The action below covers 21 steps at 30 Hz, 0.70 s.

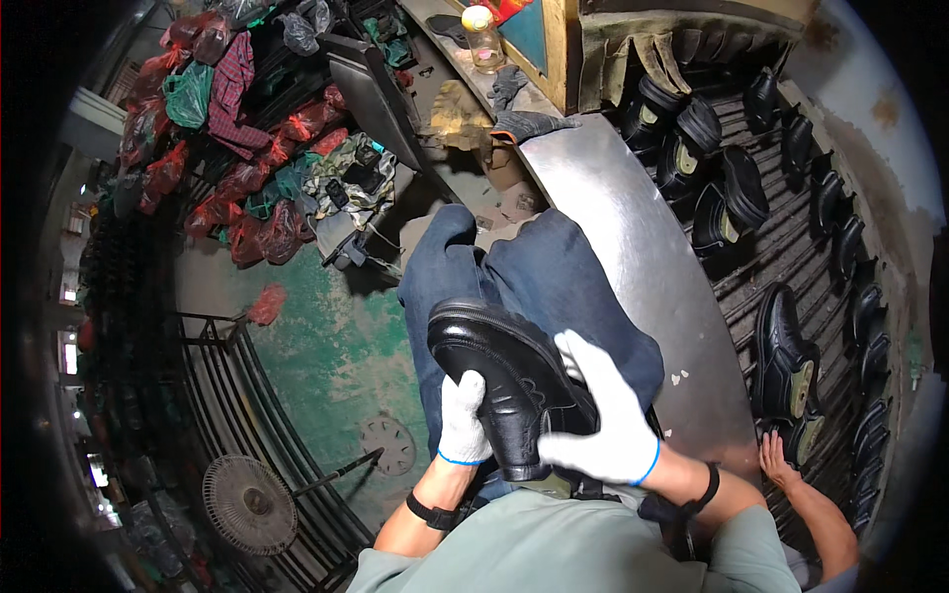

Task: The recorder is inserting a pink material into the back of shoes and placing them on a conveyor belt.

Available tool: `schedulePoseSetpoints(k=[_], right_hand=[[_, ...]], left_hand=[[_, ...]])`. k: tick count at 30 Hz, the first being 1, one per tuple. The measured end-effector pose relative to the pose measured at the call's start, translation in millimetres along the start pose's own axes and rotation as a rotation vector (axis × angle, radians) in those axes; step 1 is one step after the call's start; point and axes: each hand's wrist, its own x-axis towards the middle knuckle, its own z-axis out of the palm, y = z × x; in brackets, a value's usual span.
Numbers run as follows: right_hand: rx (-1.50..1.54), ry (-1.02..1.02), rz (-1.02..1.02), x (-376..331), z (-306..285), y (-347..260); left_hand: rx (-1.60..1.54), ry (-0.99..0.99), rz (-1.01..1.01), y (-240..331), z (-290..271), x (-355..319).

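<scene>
Your hands are both gloved in white and both closed on the black leather shoe [509,390], which serves as the landmark for every position below: your right hand [605,415] wraps over the rear upper of the shoe, fingers spread across the leather, and your left hand [461,420] grips its left edge from below. Your shoe lies over your lap, on your blue trousers [514,272], toe pointing away from you. Beyond and to the right of the shoe, a curved sheet-metal counter [633,247] runs from the far end of the scene down to your right elbow. Farther right of the shoe, past that counter, a slatted conveyor [791,237] carries many more black shoes [786,361], some lying sole up. Left of the shoe and below it, the green floor [326,346] spreads out, ringed by a curved metal rack [222,395]. Far left and beyond the shoe, red and green plastic bags [247,188] are heaped together. Lower left of the shoe, a floor fan [249,504] lies on the ground. Lower right of the shoe, another person's bare hand [776,460] rests at the conveyor edge. Well beyond the shoe, a clear jar with a yellow lid [482,38] stands on the far end of the counter.
</scene>
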Motion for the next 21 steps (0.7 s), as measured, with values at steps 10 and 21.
schedulePoseSetpoints(k=[10,21], right_hand=[[0.068,-0.435,0.167,128.4,-62.9,6.5],[0.420,-0.135,0.215,123.1,-49.6,39.8]], left_hand=[[0.117,-0.128,-0.040,9.6,18.5,11.2],[0.260,-0.168,-0.051,7.8,18.8,23.5]])
